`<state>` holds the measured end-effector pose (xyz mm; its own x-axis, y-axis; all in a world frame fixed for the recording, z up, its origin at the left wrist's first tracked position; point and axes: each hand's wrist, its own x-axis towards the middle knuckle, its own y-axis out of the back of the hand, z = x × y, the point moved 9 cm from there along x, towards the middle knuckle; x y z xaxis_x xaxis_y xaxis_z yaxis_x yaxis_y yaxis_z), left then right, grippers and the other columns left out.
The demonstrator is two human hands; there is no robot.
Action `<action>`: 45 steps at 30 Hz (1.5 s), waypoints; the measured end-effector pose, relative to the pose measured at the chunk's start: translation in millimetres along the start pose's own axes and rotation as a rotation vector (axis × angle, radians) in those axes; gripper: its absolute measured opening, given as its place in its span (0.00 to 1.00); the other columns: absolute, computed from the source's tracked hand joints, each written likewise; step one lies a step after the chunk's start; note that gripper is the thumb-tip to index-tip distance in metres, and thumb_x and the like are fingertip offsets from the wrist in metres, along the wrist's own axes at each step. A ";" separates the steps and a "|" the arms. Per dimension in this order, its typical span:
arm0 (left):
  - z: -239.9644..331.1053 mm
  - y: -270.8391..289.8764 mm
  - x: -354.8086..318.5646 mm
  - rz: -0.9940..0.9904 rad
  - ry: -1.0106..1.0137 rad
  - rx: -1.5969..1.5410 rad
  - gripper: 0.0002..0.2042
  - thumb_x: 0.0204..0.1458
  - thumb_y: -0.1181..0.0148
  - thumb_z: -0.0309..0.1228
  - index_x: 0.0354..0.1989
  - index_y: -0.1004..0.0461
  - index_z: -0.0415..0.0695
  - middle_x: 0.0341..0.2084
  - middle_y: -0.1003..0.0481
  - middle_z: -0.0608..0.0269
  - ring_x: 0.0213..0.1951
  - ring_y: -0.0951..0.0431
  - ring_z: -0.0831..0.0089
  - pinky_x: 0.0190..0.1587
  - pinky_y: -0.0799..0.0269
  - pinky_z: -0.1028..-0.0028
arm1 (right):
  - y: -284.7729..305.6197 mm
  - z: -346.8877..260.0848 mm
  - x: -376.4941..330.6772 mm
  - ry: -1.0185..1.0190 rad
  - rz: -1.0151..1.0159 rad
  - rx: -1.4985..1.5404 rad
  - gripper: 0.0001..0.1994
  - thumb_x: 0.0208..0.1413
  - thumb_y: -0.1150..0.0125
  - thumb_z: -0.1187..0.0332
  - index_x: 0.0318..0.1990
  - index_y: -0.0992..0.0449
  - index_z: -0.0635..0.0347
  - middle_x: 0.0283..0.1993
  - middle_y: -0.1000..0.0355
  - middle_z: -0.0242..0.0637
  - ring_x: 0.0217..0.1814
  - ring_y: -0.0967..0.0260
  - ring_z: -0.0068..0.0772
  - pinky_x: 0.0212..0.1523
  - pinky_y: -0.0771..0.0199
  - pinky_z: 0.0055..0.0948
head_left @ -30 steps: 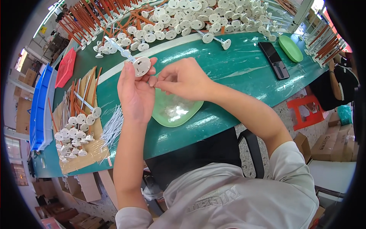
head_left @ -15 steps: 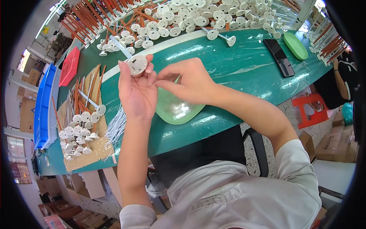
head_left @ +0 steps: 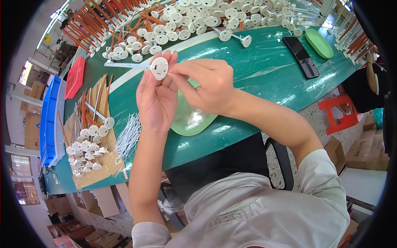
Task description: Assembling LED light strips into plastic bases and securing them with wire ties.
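My left hand is closed on a round white disc with small slots in its face, gripped between thumb and fingers. From the disc's back a pale flat strip sticks out to the left. Beside the disc's right edge, my right hand has thumb and forefinger pinched together; what they hold is too small to make out. Below both hands a light green bowl stands on the table, with small shiny pieces in it, partly covered by the right hand.
Many similar white discs with strips are heaped along the back. More discs lie on cardboard at the left, beside thin white wires. Around are a red basket, blue bin, phone, green dish and person.
The disc has turned in my left hand, so its strip now points left instead of up and away. Both hands have shifted slightly right, with the right fingertips close to the disc's edge.
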<state>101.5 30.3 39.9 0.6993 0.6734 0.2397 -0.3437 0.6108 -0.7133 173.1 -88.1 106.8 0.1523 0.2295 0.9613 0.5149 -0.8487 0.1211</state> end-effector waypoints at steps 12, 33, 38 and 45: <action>-12.5 -3.5 -4.4 -0.036 -0.001 -0.046 0.20 0.66 0.50 0.31 0.63 0.38 0.35 0.62 0.33 0.49 0.67 0.36 0.57 0.69 0.38 0.62 | -4.6 4.5 -4.2 0.000 -0.042 -0.054 0.04 0.45 0.35 0.77 0.29 0.23 0.59 0.22 0.27 0.36 0.20 0.28 0.37 0.20 0.29 0.30; -14.4 2.3 -1.1 -0.016 0.025 0.005 0.19 0.68 0.52 0.36 0.59 0.33 0.35 0.59 0.30 0.48 0.64 0.33 0.57 0.66 0.35 0.59 | -14.7 23.6 -5.9 -0.159 -0.196 0.086 0.04 0.49 0.34 0.73 0.33 0.18 0.58 0.29 0.20 0.36 0.27 0.22 0.36 0.28 0.23 0.28; -12.7 -1.5 2.4 -0.068 0.000 0.030 0.19 0.67 0.51 0.35 0.57 0.32 0.32 0.58 0.29 0.47 0.63 0.31 0.57 0.65 0.34 0.57 | -14.0 20.0 -4.9 -0.148 -0.188 0.064 0.05 0.49 0.33 0.73 0.34 0.18 0.59 0.29 0.20 0.37 0.26 0.22 0.34 0.28 0.24 0.28; 25.8 33.5 13.4 0.102 -0.136 0.255 0.18 0.65 0.46 0.35 0.52 0.28 0.31 0.49 0.23 0.47 0.54 0.23 0.58 0.61 0.30 0.66 | 47.1 -58.8 39.0 -0.119 -0.391 0.378 0.07 0.46 0.27 0.68 0.31 0.19 0.59 0.25 0.24 0.38 0.24 0.25 0.34 0.27 0.25 0.27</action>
<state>83.1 70.6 36.1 0.5687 0.7757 0.2735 -0.5663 0.6105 -0.5537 153.6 -147.1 164.5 -0.0276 0.5638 0.8254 0.8160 -0.4643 0.3444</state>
